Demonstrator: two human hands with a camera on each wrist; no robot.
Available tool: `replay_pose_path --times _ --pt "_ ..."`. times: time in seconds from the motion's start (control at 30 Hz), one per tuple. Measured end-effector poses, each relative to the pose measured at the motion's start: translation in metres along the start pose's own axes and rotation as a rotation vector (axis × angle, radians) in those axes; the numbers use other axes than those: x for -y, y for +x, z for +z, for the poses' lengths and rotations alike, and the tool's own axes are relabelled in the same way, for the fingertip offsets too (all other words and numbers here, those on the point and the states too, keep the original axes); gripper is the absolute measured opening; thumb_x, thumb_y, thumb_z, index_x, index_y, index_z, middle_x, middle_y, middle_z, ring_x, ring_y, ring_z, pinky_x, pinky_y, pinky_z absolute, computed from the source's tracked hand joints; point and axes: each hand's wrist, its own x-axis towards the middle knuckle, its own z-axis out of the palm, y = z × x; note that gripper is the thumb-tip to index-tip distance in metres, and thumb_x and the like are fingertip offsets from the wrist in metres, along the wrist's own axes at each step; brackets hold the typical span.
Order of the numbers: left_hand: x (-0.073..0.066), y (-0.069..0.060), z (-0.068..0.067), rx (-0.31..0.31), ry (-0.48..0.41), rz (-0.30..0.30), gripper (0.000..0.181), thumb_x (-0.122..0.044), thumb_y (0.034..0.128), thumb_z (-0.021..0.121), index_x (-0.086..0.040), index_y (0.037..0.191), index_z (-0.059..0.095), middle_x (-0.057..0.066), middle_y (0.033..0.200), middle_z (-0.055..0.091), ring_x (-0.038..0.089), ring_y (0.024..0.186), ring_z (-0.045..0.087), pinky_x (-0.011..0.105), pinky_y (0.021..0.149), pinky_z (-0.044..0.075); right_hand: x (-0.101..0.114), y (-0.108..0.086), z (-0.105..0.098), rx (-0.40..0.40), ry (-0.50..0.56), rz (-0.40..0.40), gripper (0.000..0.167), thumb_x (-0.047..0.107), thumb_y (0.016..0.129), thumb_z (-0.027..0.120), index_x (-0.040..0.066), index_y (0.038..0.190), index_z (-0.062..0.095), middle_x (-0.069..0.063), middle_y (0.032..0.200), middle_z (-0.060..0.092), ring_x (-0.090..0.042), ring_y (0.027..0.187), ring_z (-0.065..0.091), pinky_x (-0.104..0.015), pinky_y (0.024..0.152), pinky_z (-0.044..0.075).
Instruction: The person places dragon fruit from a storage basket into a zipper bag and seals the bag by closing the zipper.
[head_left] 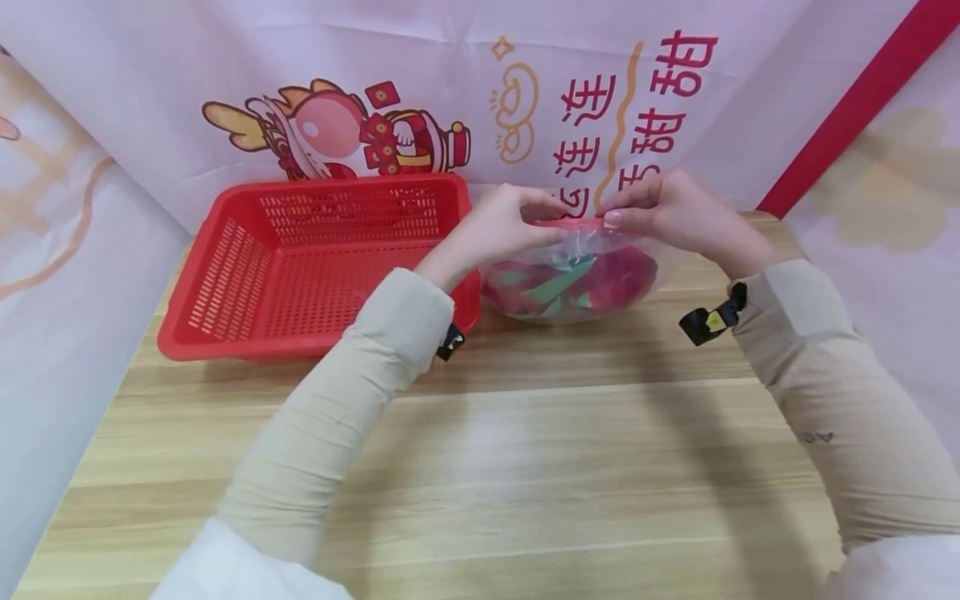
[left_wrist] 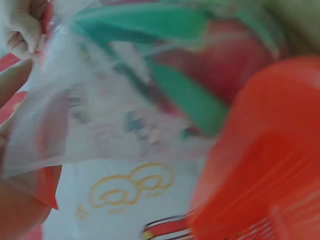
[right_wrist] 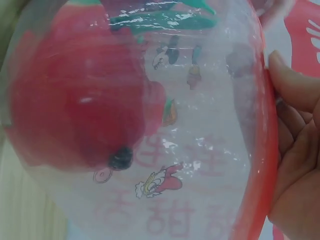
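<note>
A clear plastic zip bag (head_left: 570,279) with a red top edge stands on the wooden table, right of the red basket. Inside are rounded red things (right_wrist: 80,100) with green leaf-like parts (left_wrist: 190,97); the film blurs their exact kind. My left hand (head_left: 513,223) pinches the left end of the red edge. Near the right part of that edge, my right hand (head_left: 671,215) pinches it between thumb and curled fingers. In the right wrist view the red edge runs upright beside the right hand's thumb.
The red perforated basket (head_left: 322,287) sits to the left, close against the bag, with its slotted floor visible. Behind stands a white printed cloth (head_left: 480,100) with a cartoon and red characters. Wooden table top (head_left: 487,467) extends in front.
</note>
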Motion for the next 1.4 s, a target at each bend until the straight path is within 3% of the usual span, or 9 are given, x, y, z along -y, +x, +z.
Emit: replay_pose_path --times 0.07,0.2,0.33,0.5,0.67,0.83,1.07,1.2,1.4 --pt "0.006 0.002 0.007 -0.038 -0.118 -0.036 0.031 -0.023 0.089 0.067 -0.012 0.117 0.068 0.004 0.117 0.069 0.013 0.105 0.064 0.023 0.091 0.052 -0.003 0.001 -0.001 0.02 -0.001 0.021 0.038 0.029 0.09 0.065 0.004 0.118 0.067 -0.01 0.109 0.072 -0.006 0.089 0.058 -0.015 0.075 0.048" --pt "0.009 0.002 0.018 -0.09 -0.358 -0.164 0.023 -0.019 0.089 0.067 -0.014 0.111 0.071 0.004 0.109 0.072 0.013 0.09 0.066 0.022 0.071 0.052 -0.009 0.003 -0.007 0.09 0.006 0.084 0.041 0.037 0.09 0.064 0.009 0.121 0.066 0.007 0.099 0.072 -0.008 0.095 0.053 -0.023 0.081 0.044" --pt "0.009 -0.001 0.022 -0.099 -0.483 -0.253 0.023 -0.022 0.0891 0.067 -0.019 0.112 0.071 0.0 0.112 0.072 0.012 0.095 0.066 0.022 0.072 0.051 -0.014 0.004 -0.007 0.127 0.047 0.095 0.037 0.035 0.09 0.063 0.013 0.12 0.066 0.014 0.097 0.069 -0.006 0.097 0.052 -0.023 0.082 0.043" --pt "0.013 -0.001 0.025 -0.11 -0.505 -0.27 0.024 -0.024 0.0881 0.067 -0.021 0.112 0.072 -0.006 0.12 0.067 0.011 0.11 0.057 0.028 0.09 0.05 -0.015 0.004 -0.006 0.135 0.056 0.102 0.035 0.034 0.091 0.063 0.014 0.12 0.066 0.011 0.105 0.069 -0.011 0.106 0.051 -0.028 0.089 0.042" --pt "0.014 -0.001 0.028 -0.098 -0.519 -0.288 0.023 -0.024 0.0879 0.067 -0.021 0.11 0.072 -0.005 0.117 0.067 0.013 0.108 0.056 0.029 0.088 0.052 -0.016 0.004 -0.008 0.163 0.047 0.148 0.033 0.035 0.09 0.062 0.015 0.116 0.068 0.003 0.118 0.066 -0.017 0.114 0.043 -0.039 0.095 0.035" --pt "0.014 -0.001 0.03 -0.109 -0.525 -0.293 0.024 -0.024 0.0877 0.068 -0.022 0.111 0.072 -0.006 0.121 0.065 0.012 0.111 0.053 0.03 0.09 0.051 -0.018 0.004 -0.009 0.185 0.044 0.17 0.032 0.036 0.09 0.062 0.016 0.114 0.069 0.002 0.119 0.064 -0.016 0.113 0.042 -0.035 0.091 0.035" --pt "0.016 -0.002 0.031 -0.112 -0.522 -0.29 0.026 -0.025 0.0873 0.068 -0.022 0.112 0.072 -0.007 0.128 0.061 0.013 0.116 0.049 0.034 0.094 0.049 -0.022 0.003 -0.01 0.19 0.05 0.169 0.035 0.037 0.09 0.063 0.015 0.118 0.068 0.001 0.122 0.063 -0.018 0.117 0.039 -0.04 0.099 0.033" --pt "0.018 -0.002 0.031 -0.099 -0.521 -0.293 0.026 -0.026 0.0877 0.068 -0.024 0.113 0.071 -0.006 0.128 0.06 0.013 0.117 0.049 0.036 0.095 0.048 -0.026 0.002 -0.01 0.19 0.033 0.164 0.038 0.04 0.089 0.064 0.016 0.119 0.067 0.0 0.12 0.063 -0.018 0.116 0.039 -0.04 0.097 0.035" --pt "0.022 -0.003 0.032 -0.087 -0.511 -0.305 0.027 -0.028 0.0877 0.068 -0.026 0.114 0.07 -0.008 0.127 0.061 0.013 0.117 0.049 0.035 0.094 0.05 -0.035 -0.002 -0.012 0.195 0.04 0.136 0.038 0.036 0.092 0.061 0.016 0.124 0.065 0.006 0.12 0.065 -0.013 0.114 0.042 -0.035 0.094 0.038"
